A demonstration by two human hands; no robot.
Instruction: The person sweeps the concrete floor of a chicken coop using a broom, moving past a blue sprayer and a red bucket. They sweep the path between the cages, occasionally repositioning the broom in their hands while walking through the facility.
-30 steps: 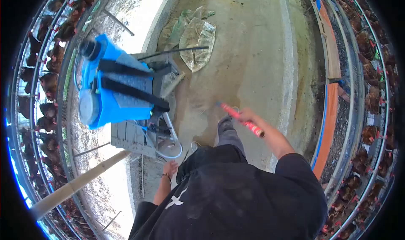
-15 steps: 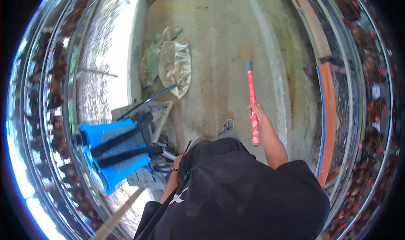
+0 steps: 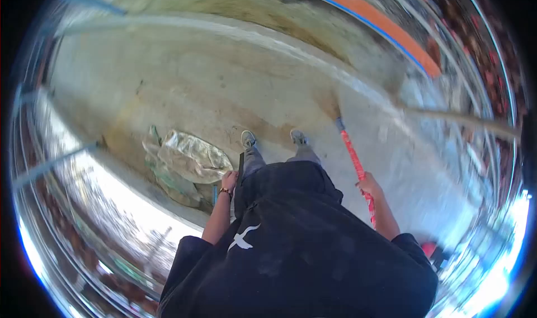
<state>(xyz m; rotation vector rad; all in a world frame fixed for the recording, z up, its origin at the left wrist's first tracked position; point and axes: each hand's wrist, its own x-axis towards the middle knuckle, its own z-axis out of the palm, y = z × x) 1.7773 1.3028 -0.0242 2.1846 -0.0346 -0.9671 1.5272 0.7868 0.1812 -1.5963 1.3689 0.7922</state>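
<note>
My right hand [image 3: 367,186] is closed around the red-wrapped handle of a broom [image 3: 351,152]. Its brown bristles [image 3: 328,104] point forward, low over the concrete floor. At my left hip, my left hand [image 3: 229,180] has curled fingers, and a narrow dark strip [image 3: 241,166] sticks up right beside them. What those fingers hold, I cannot tell. Just beyond that hand, pale crumpled sacks [image 3: 193,155] lie on the floor, one of them greenish. A dark bracelet circles the left wrist.
Both my shoes [image 3: 248,138] stand on the concrete floor [image 3: 224,89]. An orange board with a blue edge [image 3: 380,27] runs along the upper right. Blurred cage rows curve along the sides. A pale pole [image 3: 461,119] juts in from the right, and a bluish bar [image 3: 56,164] from the left.
My view has turned to the right, so the sacks and orange board appear rotated. The blue equipment on the left has gone out of view. The broom stays in my right hand, and both shoes now show.
</note>
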